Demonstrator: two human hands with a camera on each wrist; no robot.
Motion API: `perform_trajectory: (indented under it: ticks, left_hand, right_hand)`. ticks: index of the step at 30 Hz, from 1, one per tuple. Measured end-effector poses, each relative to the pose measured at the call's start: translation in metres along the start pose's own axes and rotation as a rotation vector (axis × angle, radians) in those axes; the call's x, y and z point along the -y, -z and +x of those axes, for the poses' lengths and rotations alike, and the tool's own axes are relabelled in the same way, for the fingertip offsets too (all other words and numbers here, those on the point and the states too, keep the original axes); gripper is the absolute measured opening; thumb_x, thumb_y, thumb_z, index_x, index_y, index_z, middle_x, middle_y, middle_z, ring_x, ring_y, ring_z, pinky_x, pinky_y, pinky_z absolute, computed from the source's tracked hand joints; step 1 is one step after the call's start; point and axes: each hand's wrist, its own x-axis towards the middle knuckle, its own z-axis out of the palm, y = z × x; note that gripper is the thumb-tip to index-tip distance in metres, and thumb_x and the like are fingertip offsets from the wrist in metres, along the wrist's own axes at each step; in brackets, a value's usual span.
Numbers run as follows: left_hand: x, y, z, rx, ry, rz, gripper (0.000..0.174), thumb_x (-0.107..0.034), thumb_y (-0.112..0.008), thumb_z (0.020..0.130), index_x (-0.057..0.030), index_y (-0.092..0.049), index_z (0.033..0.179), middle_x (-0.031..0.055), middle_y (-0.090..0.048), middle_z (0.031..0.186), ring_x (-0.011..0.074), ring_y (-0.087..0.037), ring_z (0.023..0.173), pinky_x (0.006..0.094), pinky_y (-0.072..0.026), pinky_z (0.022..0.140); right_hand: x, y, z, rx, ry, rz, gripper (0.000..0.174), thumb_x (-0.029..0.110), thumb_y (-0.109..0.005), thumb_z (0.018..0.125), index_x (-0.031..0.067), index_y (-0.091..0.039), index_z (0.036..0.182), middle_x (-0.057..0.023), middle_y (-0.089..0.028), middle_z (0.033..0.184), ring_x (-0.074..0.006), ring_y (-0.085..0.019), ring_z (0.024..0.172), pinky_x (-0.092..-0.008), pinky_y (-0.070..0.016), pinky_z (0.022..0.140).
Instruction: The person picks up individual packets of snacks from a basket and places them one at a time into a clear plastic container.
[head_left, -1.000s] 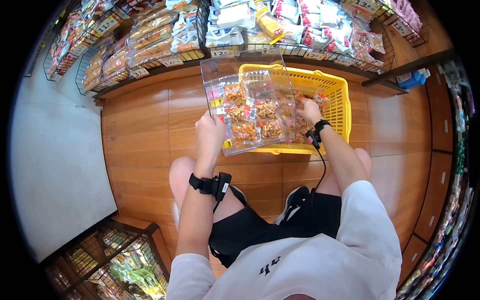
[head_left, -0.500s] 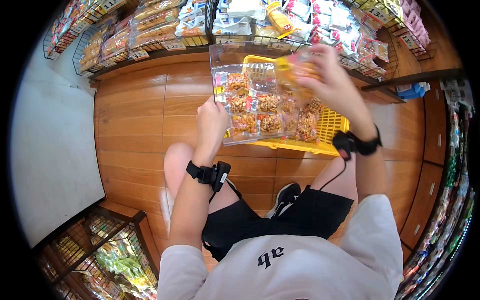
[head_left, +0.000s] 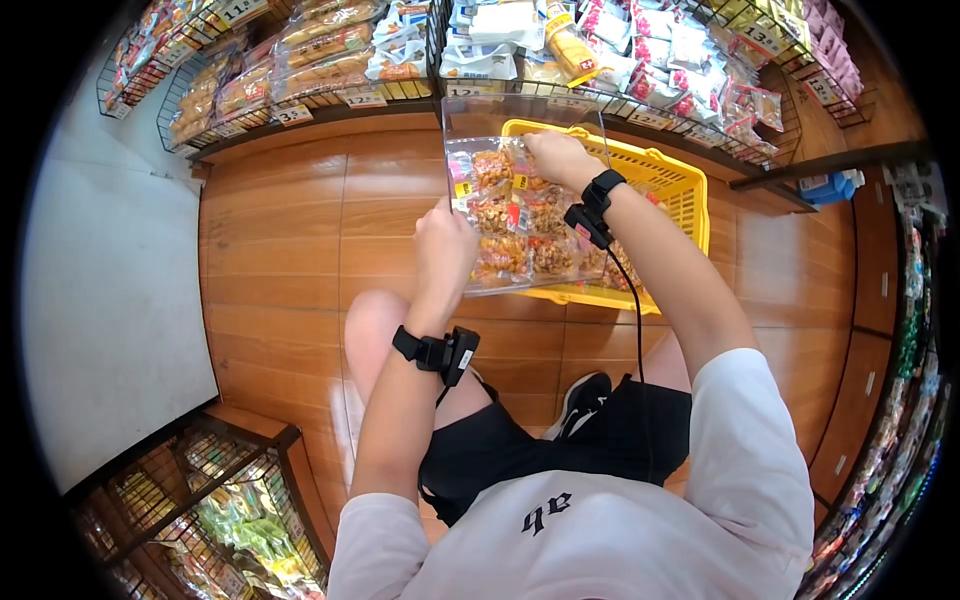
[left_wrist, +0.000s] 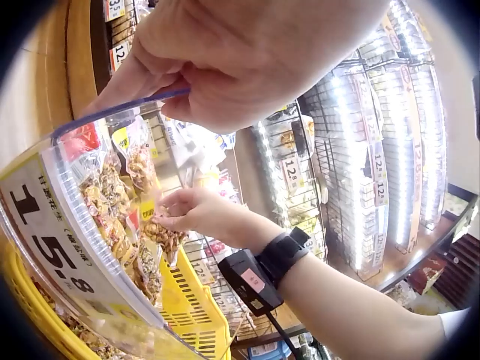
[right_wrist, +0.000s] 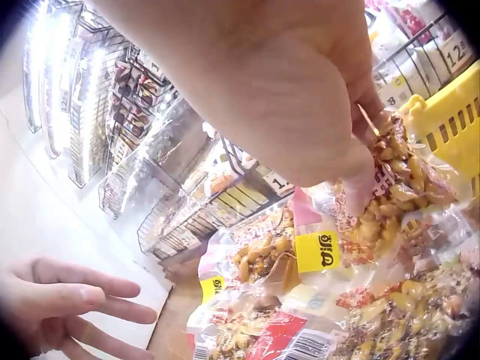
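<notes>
My left hand (head_left: pixel 447 250) grips the left edge of a clear plastic box (head_left: pixel 525 120), its fingers outside the wall. Several clear packets of nut snacks (head_left: pixel 502 258) lie in rows inside, and a price card reading 15.8 (left_wrist: pixel 56 247) shows on the box's side. Reaching over the far part of the box, my right hand (head_left: pixel 562 158) pinches one nut packet (right_wrist: pixel 401 176) with a yellow label, close over the others. Beneath the box stands a yellow basket (head_left: pixel 685 200), partly hidden by it, with more nut packets (head_left: pixel 622 275) inside.
Wire shelf baskets of packaged bread (head_left: pixel 325 45) and white-and-pink packets (head_left: pixel 655 50) run along the far side. A white panel (head_left: pixel 110 290) stands at left, wooden drawers (head_left: pixel 855 400) at right. Another wire rack (head_left: pixel 240 500) is near the lower left.
My right hand went into the yellow basket, lifted out a nut packet and carried it left over the clear box. My left hand keeps its hold on the box.
</notes>
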Motion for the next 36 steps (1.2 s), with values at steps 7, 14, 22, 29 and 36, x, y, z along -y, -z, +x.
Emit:
perform_trajectory:
  ticks: [7,14,22,29,36]
  left_hand:
    - [0.007,0.000,0.003,0.038,0.111,-0.049,0.023,-0.011,-0.053,0.095,0.0052,-0.069,0.092,0.0295,-0.067,0.077,0.0473,-0.069,0.079,0.0538,-0.0536,0.073]
    - [0.019,-0.003,0.007,0.074,0.118,-0.078,0.025,-0.015,-0.055,0.096,0.0063,-0.069,0.100,0.0290,-0.069,0.084,0.0434,-0.070,0.082,0.0480,-0.0539,0.075]
    - [0.016,-0.003,0.004,0.039,0.111,-0.086,0.027,-0.014,-0.053,0.095,0.0079,-0.067,0.093,0.0291,-0.066,0.076,0.0453,-0.069,0.075,0.0492,-0.0526,0.068]
    - [0.007,0.001,0.001,0.034,0.099,-0.051,0.026,-0.014,-0.053,0.096,0.0071,-0.068,0.093,0.0294,-0.066,0.075,0.0457,-0.069,0.075,0.0491,-0.0531,0.069]
    - [0.008,0.003,0.002,0.098,0.153,-0.048,0.027,-0.017,-0.056,0.095,0.0065,-0.069,0.099,0.0285,-0.068,0.080,0.0390,-0.072,0.079,0.0432,-0.0541,0.073]
  right_hand:
    - [0.049,0.138,-0.085,-0.346,-0.063,0.414,0.028,0.024,-0.073,0.093,0.0036,-0.070,0.112,-0.0124,-0.074,0.098,-0.0212,-0.073,0.090,-0.0336,-0.0577,0.078]
    - [-0.113,0.142,-0.168,-0.842,-0.631,0.712,0.025,0.026,-0.069,0.093,0.0032,-0.072,0.102,-0.0040,-0.072,0.078,-0.0096,-0.065,0.062,-0.0258,-0.0536,0.058]
    - [-0.179,-0.148,-0.173,0.772,-0.714,0.312,0.057,0.041,-0.088,0.071,-0.0016,-0.075,0.107,-0.0204,-0.074,0.115,-0.0325,-0.069,0.107,-0.0423,-0.0579,0.086]
    - [-0.154,-0.204,-0.199,0.369,-0.638,0.055,0.080,0.040,-0.094,0.060,-0.0053,-0.066,0.120,-0.0247,-0.071,0.112,-0.0349,-0.069,0.103,-0.0414,-0.0584,0.082]
    - [-0.133,-0.041,-0.165,0.657,-0.360,0.360,0.027,0.023,-0.078,0.070,0.0043,-0.076,0.089,-0.0122,-0.076,0.084,-0.0245,-0.073,0.074,-0.0363,-0.0575,0.068]
